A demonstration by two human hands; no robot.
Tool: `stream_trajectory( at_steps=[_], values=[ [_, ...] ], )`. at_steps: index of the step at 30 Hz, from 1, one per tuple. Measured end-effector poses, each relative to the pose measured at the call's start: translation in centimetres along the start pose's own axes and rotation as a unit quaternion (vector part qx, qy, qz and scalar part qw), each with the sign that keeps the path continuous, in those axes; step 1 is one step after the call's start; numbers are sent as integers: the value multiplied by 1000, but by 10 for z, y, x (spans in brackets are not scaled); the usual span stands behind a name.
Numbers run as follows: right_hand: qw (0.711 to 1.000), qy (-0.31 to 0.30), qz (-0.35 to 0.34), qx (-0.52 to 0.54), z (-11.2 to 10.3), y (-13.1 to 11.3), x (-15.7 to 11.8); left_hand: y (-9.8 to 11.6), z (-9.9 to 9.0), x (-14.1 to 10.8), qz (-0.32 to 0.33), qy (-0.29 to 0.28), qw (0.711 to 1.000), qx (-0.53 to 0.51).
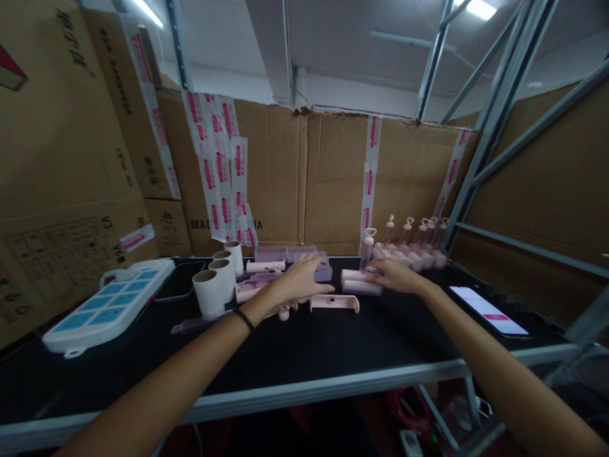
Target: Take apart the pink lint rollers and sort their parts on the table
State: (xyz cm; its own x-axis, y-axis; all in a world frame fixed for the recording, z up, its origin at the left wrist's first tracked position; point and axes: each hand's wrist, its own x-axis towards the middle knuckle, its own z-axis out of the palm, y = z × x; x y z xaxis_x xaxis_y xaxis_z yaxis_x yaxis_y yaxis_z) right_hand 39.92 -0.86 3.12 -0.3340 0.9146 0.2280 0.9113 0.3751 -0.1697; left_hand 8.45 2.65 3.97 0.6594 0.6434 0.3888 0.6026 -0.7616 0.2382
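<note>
My left hand [304, 279] is open, thumb and fingers apart, over a cluster of pink and clear purple plastic parts. Just right of its thumb lies a pink half-shell [334, 303], hollow side toward me. My right hand [397, 275] has its fingers closed at the base of a clear handle [366, 254] with a heart-shaped top. That handle rises from a pink and white roller [360, 284] lying on its side, and the fingertips partly hide where they meet. Another pink shell [265, 266] lies behind my left hand, near clear purple trays [285, 254].
Several white paper rolls [209, 293] stand at left, beside a dark phone [181, 281] and a white power strip [114, 304]. Several pink rollers with heart-topped handles [421, 254] line the back right. A lit phone [488, 310] lies nearer. Cardboard walls [328, 178] and metal posts enclose the black table.
</note>
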Motion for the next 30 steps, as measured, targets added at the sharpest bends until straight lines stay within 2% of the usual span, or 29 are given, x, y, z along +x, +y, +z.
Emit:
stream_trajectory(
  at_steps=[6,12,18,30],
  values=[
    [998,12,-59,34,9,-29,14,-6,13,12,-9,-43,999,-6],
    [993,31,-109,43,22,-52,40,-18,3,11,-25,-50,998,20],
    [991,36,-125,44,26,-61,47,-24,0,5,-38,-51,998,29],
    [990,55,-122,47,15,-69,40,-26,4,1,-74,-38,996,-27]
  ],
)
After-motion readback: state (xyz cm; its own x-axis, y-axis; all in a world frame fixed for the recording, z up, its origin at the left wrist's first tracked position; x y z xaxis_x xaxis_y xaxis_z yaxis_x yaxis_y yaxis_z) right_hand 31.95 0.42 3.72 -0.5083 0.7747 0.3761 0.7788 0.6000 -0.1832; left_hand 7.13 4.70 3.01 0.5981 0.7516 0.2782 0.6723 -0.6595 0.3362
